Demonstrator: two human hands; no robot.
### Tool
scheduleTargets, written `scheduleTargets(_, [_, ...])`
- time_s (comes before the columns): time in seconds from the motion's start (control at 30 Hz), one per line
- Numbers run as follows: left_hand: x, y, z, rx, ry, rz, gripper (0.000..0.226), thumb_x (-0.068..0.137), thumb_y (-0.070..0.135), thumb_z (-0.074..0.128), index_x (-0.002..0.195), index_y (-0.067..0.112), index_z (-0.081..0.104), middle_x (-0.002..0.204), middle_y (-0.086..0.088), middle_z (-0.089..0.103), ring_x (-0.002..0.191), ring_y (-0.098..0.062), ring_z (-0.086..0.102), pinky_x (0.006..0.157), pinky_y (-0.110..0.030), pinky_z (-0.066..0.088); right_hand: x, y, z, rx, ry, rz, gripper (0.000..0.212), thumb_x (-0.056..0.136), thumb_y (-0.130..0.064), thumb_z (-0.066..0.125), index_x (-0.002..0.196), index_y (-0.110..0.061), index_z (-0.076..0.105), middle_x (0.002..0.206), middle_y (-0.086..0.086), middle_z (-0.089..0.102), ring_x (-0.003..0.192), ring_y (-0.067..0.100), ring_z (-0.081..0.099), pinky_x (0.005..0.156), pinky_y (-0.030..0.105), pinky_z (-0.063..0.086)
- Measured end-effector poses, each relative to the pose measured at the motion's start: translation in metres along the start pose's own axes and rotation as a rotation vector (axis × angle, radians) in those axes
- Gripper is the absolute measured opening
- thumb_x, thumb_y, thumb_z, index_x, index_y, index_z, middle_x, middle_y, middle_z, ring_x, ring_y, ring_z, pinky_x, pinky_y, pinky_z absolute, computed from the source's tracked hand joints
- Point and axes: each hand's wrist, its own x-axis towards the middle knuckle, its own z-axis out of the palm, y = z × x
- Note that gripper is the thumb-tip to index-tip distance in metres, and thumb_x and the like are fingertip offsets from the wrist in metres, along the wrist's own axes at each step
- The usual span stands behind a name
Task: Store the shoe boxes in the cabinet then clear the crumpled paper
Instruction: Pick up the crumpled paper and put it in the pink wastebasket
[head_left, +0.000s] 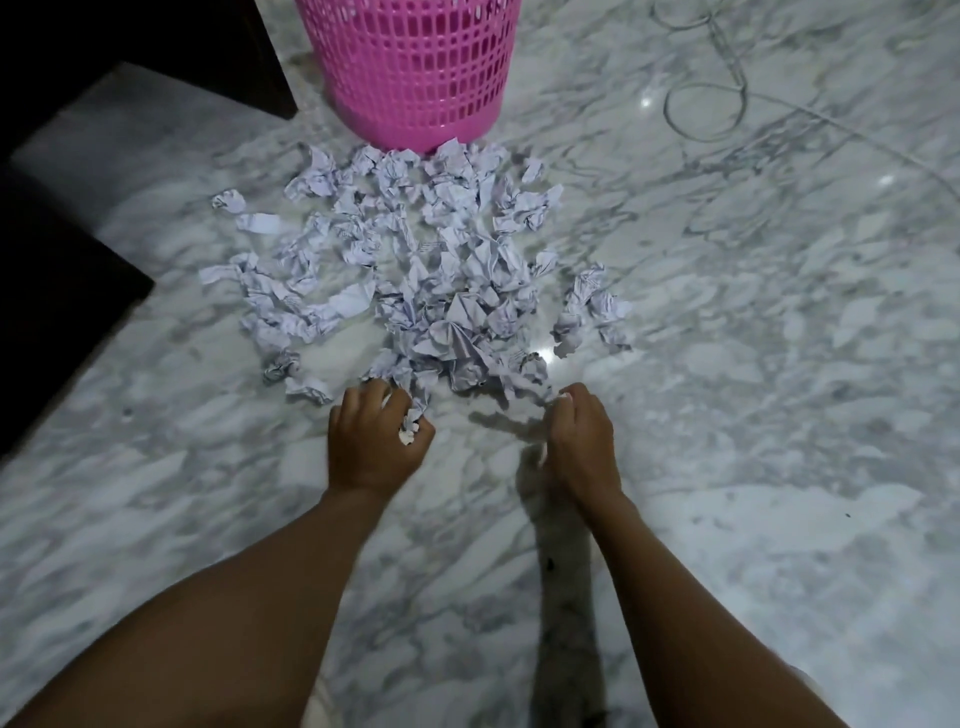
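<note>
Left hand: the left hand (376, 441) is curling its fingers round one paper ball (410, 434) at the near edge of the pile. I am reading this as a full grip made for carrying.
Right hand: the right hand (579, 441) is hovering over the near right edge of the pile, fingers curled narrow. A white fleck is showing at the tips; I cannot tell whether it is pinched or only lying behind them.
Crumpled paper: the crumpled paper (431, 280) is lying spread across the marble floor (727, 364), with its far edge touching the foot of the basket.
Basket: the pink basket (415, 67) is standing upright just beyond the pile, probably set there so each handful is making a short trip.
Shoe boxes: none are showing, and I am seeing no cabinet I can name; the left edge of the floor is running under something too dark to read.
Step, my judgement: I am logging this as the paper-clearing stage, with most of the pile left to do.
Risk: a cable (701, 104) is lying looped at the far right, well apart from the pile.
</note>
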Motion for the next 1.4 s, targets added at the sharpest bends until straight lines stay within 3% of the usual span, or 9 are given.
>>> scheduleTargets(0.13, [0.007, 0.002, -0.008, -0.09, -0.04, -0.023, 0.015, 0.071, 0.026, 0.056, 0.067, 0.012, 0.058, 0.075, -0.007, 0.055, 0.077, -0.033, 0.054, 0.06, -0.036, 0.046, 0.01, -0.007, 0.0, 0.028, 0.098, 0.094, 0.055, 0.096, -0.06, 0.042, 0.065, -0.015, 0.047, 0.079, 0.004, 0.056, 0.072, 0.017, 0.05, 0.066, 0.031, 0.034])
scheduleTargets(0.3, [0.012, 0.011, -0.028, -0.196, 0.001, -0.082, 0.022, 0.069, 0.028, 0.052, 0.054, 0.015, 0.044, 0.061, -0.005, 0.049, 0.066, -0.031, 0.052, 0.05, -0.03, 0.039, 0.02, -0.011, -0.007, 0.124, 0.285, 0.067, 0.03, 0.084, -0.022, 0.058, 0.061, -0.008, 0.045, 0.073, 0.01, 0.055, 0.068, 0.023, 0.048, 0.064, 0.028, 0.032])
scheduleTargets(0.4, [0.023, 0.016, -0.032, -0.213, 0.057, -0.134, 0.024, 0.07, 0.029, 0.053, 0.056, 0.012, 0.045, 0.059, -0.007, 0.051, 0.063, -0.032, 0.052, 0.047, -0.03, 0.038, 0.027, -0.022, -0.009, 0.176, 0.257, -0.028, 0.01, 0.085, -0.005, 0.054, 0.079, -0.012, 0.049, 0.076, 0.004, 0.057, 0.07, 0.02, 0.049, 0.06, 0.022, 0.035])
scheduleTargets(0.63, [0.067, 0.04, -0.038, -0.16, 0.12, -0.158, 0.024, 0.076, 0.025, 0.044, 0.087, 0.008, 0.057, 0.056, -0.014, 0.051, 0.055, -0.036, 0.049, 0.048, -0.03, 0.032, 0.046, -0.038, 0.013, -0.311, 0.083, -0.402, 0.044, 0.074, 0.002, 0.06, 0.116, -0.013, 0.063, 0.118, 0.013, 0.053, 0.096, 0.031, 0.056, 0.074, 0.037, 0.048])
scheduleTargets(0.8, [0.077, 0.035, -0.032, -0.112, -0.036, -0.021, 0.06, 0.082, 0.016, 0.047, 0.141, 0.025, 0.052, 0.097, -0.013, 0.064, 0.079, -0.036, 0.06, 0.057, -0.037, 0.047, 0.04, -0.016, 0.032, -0.464, -0.073, -0.457, 0.048, 0.075, -0.016, 0.066, 0.123, -0.016, 0.063, 0.137, 0.016, 0.053, 0.125, 0.037, 0.049, 0.101, 0.046, 0.038])
scheduleTargets(0.97, [0.069, 0.033, -0.018, -0.141, -0.226, 0.005, 0.047, 0.089, 0.021, 0.046, 0.133, 0.032, 0.061, 0.139, -0.01, 0.048, 0.107, -0.033, 0.058, 0.075, -0.041, 0.051, 0.033, -0.004, 0.036, -0.457, -0.083, -0.505, 0.054, 0.072, -0.035, 0.065, 0.123, -0.018, 0.059, 0.136, 0.013, 0.051, 0.126, 0.033, 0.046, 0.106, 0.05, 0.037])
scheduleTargets(1.17, [0.06, 0.04, -0.005, -0.089, -0.222, 0.002, 0.037, 0.094, 0.051, 0.044, 0.114, 0.032, 0.068, 0.133, -0.002, 0.054, 0.112, -0.029, 0.053, 0.08, -0.041, 0.051, 0.037, 0.005, 0.043, -0.423, -0.006, -0.511, 0.044, 0.071, -0.028, 0.052, 0.11, -0.01, 0.065, 0.107, 0.011, 0.061, 0.098, 0.03, 0.05, 0.082, 0.043, 0.047])
scheduleTargets(1.27, [0.058, 0.04, 0.002, -0.089, -0.217, 0.01, 0.041, 0.091, 0.058, 0.046, 0.107, 0.031, 0.071, 0.134, -0.001, 0.054, 0.111, -0.029, 0.053, 0.079, -0.04, 0.052, 0.042, 0.006, 0.038, -0.293, -0.027, -0.492, 0.033, 0.069, -0.02, 0.072, 0.099, -0.009, 0.064, 0.092, 0.01, 0.062, 0.083, 0.031, 0.057, 0.073, 0.027, 0.034])
scheduleTargets(1.4, [0.055, 0.038, 0.01, -0.111, -0.181, -0.002, 0.054, 0.089, 0.064, 0.041, 0.128, 0.032, 0.061, 0.132, -0.003, 0.055, 0.11, -0.031, 0.052, 0.08, -0.041, 0.052, 0.043, -0.008, 0.025, -0.025, 0.079, -0.469, 0.026, 0.07, -0.021, 0.075, 0.091, -0.011, 0.065, 0.084, 0.0, 0.064, 0.075, 0.015, 0.055, 0.067, 0.021, 0.04])
